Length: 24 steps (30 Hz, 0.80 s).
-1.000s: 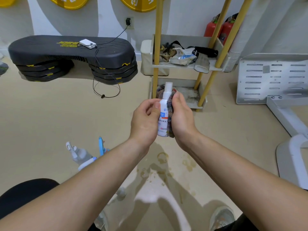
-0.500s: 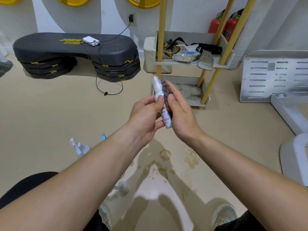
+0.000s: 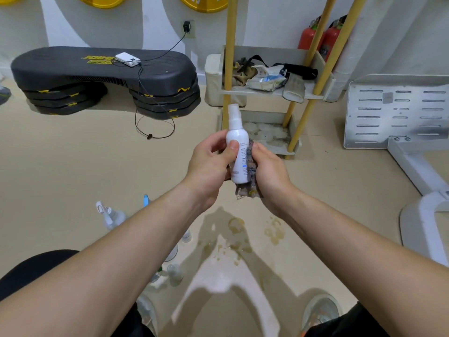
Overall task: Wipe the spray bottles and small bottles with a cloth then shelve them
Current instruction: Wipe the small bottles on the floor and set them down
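Down low on the floor, tucked behind the left forearm, more stock waits: a clear spray bottle [image 3: 111,216] and a cluster of small bottles [image 3: 173,273], none wiped from the look of it. Up to the action: the left hand [image 3: 209,164] grips a white spray bottle [image 3: 238,144] around its body, thumb across the label. The right hand [image 3: 269,171] presses a grey cloth [image 3: 250,183] against the bottle's right side, fingers curled into the fabric. The bottle stands upright between the two hands, long axis vertical, nozzle on top. Straight ahead, just past that nozzle, sits the shelf's bottom tier [image 3: 269,136], stained but open. So when wiping's done, I'd say it's a plain forward reach, and the left hand already has the bottle.
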Each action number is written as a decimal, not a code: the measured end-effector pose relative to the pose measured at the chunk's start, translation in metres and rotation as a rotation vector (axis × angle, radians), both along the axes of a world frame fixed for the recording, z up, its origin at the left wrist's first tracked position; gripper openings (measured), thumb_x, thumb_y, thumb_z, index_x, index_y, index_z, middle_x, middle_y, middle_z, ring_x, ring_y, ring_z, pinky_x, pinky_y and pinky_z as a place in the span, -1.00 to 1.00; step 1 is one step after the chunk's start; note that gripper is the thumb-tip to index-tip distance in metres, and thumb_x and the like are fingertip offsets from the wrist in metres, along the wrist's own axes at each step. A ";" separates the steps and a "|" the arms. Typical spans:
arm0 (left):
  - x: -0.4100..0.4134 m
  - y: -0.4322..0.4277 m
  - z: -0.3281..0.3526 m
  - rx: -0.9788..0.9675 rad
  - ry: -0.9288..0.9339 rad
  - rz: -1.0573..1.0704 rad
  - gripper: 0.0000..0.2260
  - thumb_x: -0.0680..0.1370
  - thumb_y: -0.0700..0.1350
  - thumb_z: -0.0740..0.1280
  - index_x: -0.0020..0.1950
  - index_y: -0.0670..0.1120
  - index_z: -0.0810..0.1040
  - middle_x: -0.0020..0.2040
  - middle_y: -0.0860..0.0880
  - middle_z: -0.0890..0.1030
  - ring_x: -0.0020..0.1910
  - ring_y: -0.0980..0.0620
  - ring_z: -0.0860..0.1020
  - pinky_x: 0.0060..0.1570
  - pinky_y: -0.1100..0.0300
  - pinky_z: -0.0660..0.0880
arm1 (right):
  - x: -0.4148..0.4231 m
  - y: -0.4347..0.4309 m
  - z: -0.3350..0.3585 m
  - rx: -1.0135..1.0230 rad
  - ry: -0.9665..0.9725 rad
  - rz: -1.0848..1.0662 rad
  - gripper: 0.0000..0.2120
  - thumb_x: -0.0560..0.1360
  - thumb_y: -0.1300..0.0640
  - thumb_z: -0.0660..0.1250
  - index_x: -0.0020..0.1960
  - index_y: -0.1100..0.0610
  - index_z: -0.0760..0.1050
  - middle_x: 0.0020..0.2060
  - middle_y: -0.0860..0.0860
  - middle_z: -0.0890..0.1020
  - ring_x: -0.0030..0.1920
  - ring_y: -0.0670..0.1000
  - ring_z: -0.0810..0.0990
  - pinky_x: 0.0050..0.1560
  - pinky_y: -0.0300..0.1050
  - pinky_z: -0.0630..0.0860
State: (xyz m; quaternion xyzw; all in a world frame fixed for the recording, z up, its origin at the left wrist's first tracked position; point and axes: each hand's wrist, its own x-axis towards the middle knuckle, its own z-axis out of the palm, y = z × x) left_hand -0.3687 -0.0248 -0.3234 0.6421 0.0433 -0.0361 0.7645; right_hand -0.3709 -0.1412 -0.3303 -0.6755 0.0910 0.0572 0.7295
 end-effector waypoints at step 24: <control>0.017 0.012 0.000 0.025 0.132 0.156 -0.76 0.70 -0.16 0.21 0.13 -0.26 0.62 0.01 -0.19 0.69 -0.12 -0.03 0.66 -0.23 0.18 0.63 | -0.005 -0.004 -0.017 -0.646 -0.467 0.172 -0.48 0.65 0.03 0.24 0.58 -0.12 0.22 0.47 -0.11 0.44 0.42 -0.15 0.40 0.36 -0.29 0.34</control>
